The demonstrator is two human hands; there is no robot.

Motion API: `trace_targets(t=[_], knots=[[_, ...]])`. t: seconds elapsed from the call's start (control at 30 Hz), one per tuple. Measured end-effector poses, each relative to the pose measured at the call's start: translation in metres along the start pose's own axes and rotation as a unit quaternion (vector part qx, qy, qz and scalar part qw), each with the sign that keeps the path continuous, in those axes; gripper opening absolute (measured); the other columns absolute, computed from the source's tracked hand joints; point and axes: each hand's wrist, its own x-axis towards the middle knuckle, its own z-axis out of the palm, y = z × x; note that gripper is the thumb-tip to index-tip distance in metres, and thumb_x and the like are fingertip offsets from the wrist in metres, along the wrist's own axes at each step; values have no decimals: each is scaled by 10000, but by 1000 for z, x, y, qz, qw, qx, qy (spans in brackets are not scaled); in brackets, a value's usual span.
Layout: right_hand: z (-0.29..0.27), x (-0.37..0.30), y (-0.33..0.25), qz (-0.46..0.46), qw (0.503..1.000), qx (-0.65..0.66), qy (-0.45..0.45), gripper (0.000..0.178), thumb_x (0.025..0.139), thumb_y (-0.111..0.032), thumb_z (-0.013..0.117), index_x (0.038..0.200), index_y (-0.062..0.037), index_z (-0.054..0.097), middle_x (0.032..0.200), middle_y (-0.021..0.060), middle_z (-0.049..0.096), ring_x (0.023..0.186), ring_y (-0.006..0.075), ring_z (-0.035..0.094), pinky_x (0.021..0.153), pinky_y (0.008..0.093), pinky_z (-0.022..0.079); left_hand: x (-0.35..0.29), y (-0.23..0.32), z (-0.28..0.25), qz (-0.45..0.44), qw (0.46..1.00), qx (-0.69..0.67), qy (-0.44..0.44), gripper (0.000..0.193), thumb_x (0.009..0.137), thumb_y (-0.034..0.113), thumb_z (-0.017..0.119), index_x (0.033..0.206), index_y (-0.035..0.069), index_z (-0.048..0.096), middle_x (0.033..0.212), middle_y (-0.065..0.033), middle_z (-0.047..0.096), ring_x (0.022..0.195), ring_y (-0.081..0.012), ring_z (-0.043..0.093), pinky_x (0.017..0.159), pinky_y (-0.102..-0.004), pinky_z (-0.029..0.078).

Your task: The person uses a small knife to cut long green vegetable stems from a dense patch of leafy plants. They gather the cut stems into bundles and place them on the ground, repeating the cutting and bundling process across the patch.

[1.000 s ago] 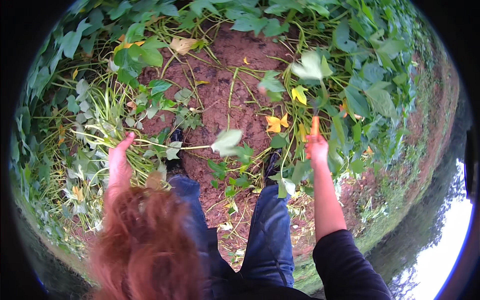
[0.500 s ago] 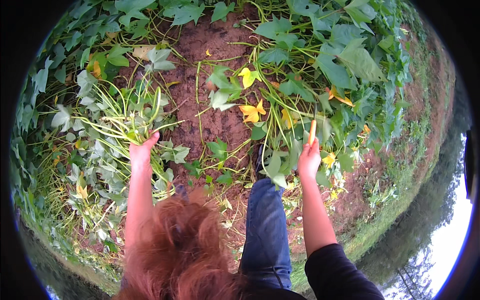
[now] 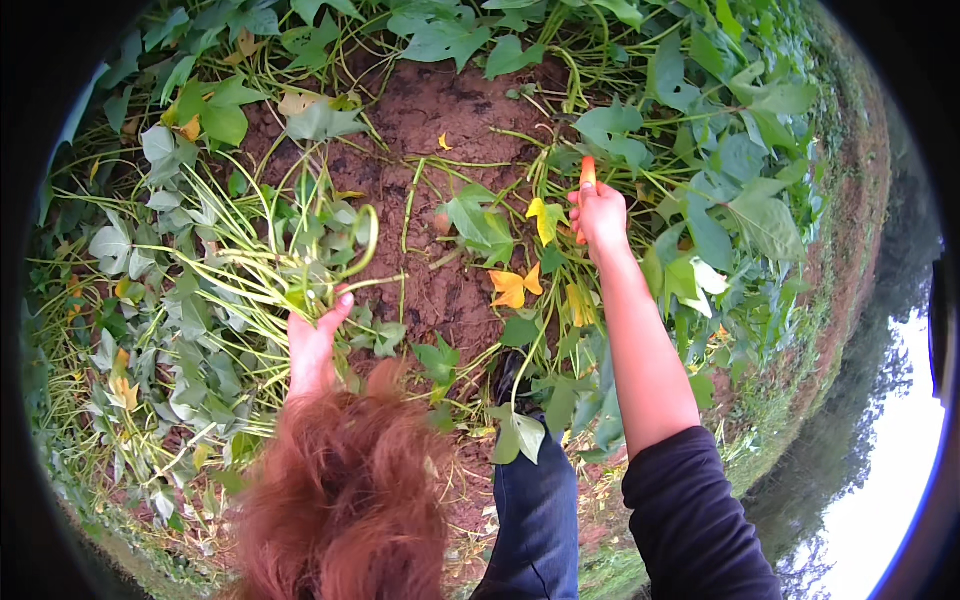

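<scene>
The left hand [image 3: 312, 338] closes around a bundle of green vines [image 3: 250, 270] lifted off the red soil [image 3: 430, 120]. The right hand [image 3: 598, 212] grips an orange-handled tool [image 3: 587, 172], fingers wrapped tight, among leafy plants [image 3: 720, 190]; its working end is hidden

The person bends forward with both arms stretched out ahead. The left hand [image 3: 312, 340] reaches out with bare forearm, fingers curled closed, thumb up. The right arm is extended further, its dark sleeve pushed up above the elbow; the right hand [image 3: 598, 212] is closed in a fist.
</scene>
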Motion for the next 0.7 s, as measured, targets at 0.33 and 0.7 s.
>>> trace_targets(t=[0.33, 0.7], knots=[[11, 5, -4, -199, 910, -291, 219, 277, 911, -161, 489, 1092, 34, 566, 799, 174, 669, 749, 343, 660, 676, 414, 516, 17, -61, -9, 18, 999, -10, -42, 373, 735, 63, 762, 1062, -1, 595, 967, -54, 660, 872, -146, 592, 796, -285, 460], [43, 12, -60, -238, 926, -174, 235, 203, 914, -157, 486, 964, 20, 572, 747, 137, 663, 715, 299, 654, 669, 382, 499, 26, -42, -9, -7, 998, 2, -63, 415, 739, 46, 748, 1112, -3, 574, 1025, -65, 650, 909, -166, 593, 844, -299, 446]])
